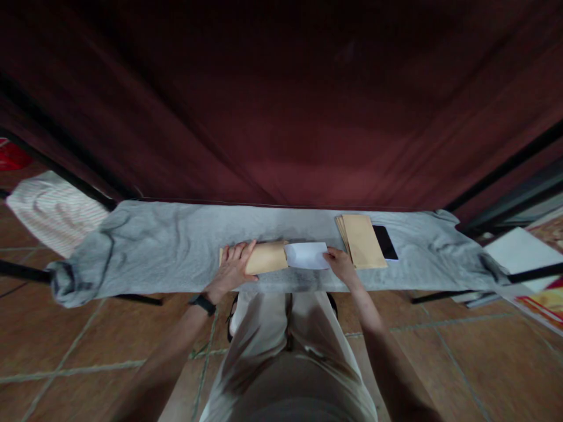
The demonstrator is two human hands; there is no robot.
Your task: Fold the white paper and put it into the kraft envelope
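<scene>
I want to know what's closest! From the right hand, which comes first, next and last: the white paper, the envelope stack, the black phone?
1. White paper: held by the right hand, on its left.
2. Envelope stack: just right of it.
3. Black phone: beyond the stack, farther right.

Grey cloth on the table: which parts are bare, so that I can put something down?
The grey cloth is bare from its bunched left end to the left hand. A smaller bare patch lies right of the phone. The middle is crowded: envelope, white paper, right hand, envelope stack.
</scene>
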